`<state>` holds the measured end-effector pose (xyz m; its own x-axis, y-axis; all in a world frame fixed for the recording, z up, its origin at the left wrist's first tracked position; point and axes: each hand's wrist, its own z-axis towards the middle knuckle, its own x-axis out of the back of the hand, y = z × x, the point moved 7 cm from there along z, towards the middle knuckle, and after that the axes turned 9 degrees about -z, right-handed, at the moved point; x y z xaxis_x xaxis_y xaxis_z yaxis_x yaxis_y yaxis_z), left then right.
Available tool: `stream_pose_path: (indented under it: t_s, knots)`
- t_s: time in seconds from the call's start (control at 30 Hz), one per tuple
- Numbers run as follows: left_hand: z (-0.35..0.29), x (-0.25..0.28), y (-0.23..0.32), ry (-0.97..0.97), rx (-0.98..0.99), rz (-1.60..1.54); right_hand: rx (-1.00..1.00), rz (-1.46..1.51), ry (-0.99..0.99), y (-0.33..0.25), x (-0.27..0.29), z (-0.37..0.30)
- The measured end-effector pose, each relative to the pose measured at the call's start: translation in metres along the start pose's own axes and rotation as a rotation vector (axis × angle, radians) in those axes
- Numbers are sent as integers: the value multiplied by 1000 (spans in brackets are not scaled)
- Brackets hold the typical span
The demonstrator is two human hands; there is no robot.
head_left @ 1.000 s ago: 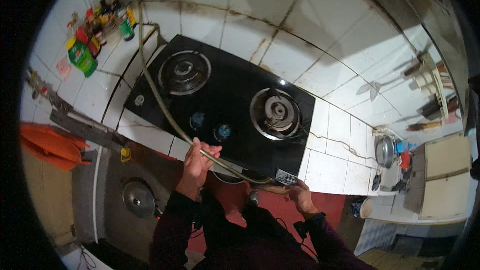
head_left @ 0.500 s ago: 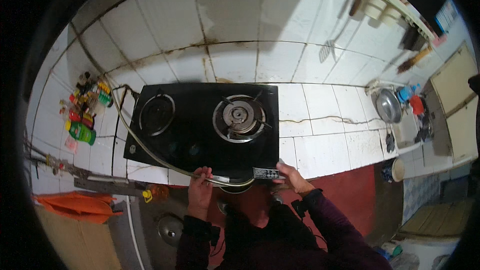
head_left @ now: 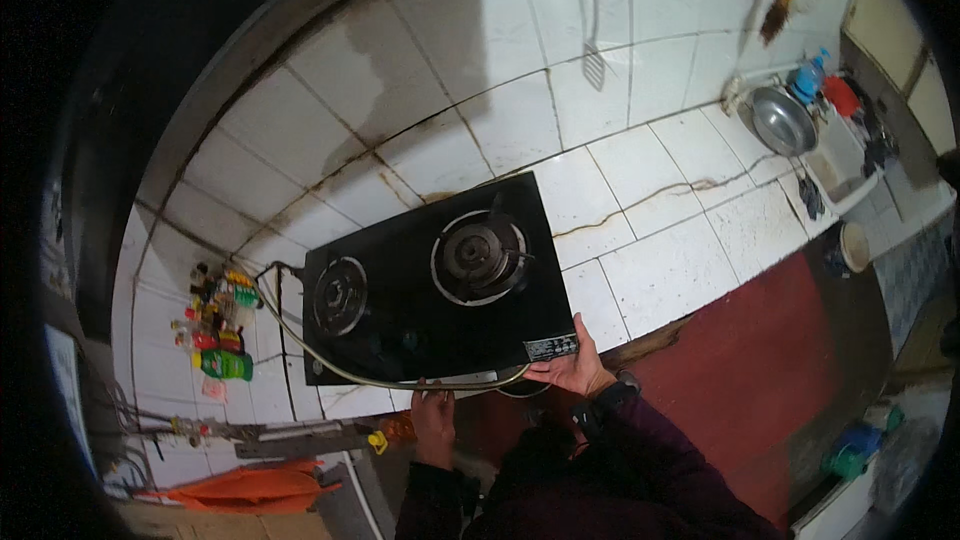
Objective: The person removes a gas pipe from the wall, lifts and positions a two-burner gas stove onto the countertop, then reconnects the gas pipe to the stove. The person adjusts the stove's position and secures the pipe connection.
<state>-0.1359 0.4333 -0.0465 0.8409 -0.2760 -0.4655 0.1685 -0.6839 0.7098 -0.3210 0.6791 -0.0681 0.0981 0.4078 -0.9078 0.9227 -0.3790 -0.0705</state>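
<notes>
A black two-burner gas stove [head_left: 420,285] rests on the white tiled counter, its front edge jutting past the counter's edge. A pale flexible hose [head_left: 350,375] curves from behind its left side along the front edge and bends round near the right corner. My left hand [head_left: 434,430] has its fingers curled up at the front edge, against the hose; their tips are partly hidden. At the front right corner, my right hand [head_left: 578,368] grips the stove, thumb up along the side and fingers by the hose's end, just below a printed label [head_left: 551,347].
Bottles and jars [head_left: 222,325] crowd the counter's left end. At the far right are a metal basin [head_left: 783,121], a white sink [head_left: 835,165] and a blue bottle [head_left: 808,78]. An orange bag [head_left: 245,490] hangs low on the left. Red flooring [head_left: 730,370] lies below the counter.
The view has turned, so the stove and counter appear tilted. My right hand has shifted around the corner onto the front edge. My left hand's fingers sit lower, at the hose and edge.
</notes>
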Motion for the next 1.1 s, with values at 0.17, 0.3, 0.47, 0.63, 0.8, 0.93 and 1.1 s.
stream_pose_path:
  t_s: [0.17,0.3,0.47,0.63,0.8,0.93,1.1]
  knots:
    - [-63,-71,12,-242,-13,722,92,105,-85,23,19,17]
    - [-113,-212,-34,-948,-300,1457,383,-396,-3,30,41,26]
    - [-139,-322,-132,-1731,-935,1837,675,-1059,-21,57,26,14]
    - [-114,-336,-171,-1947,-634,2081,460,-686,-230,64,22,26]
    - [-96,-338,-193,-2046,-438,2312,91,-363,-157,71,40,31]
    - [-90,-339,-201,-2104,-380,2363,64,-202,-261,77,40,35]
    - [-88,-339,-200,-2049,-220,2449,-54,-430,-277,96,60,41]
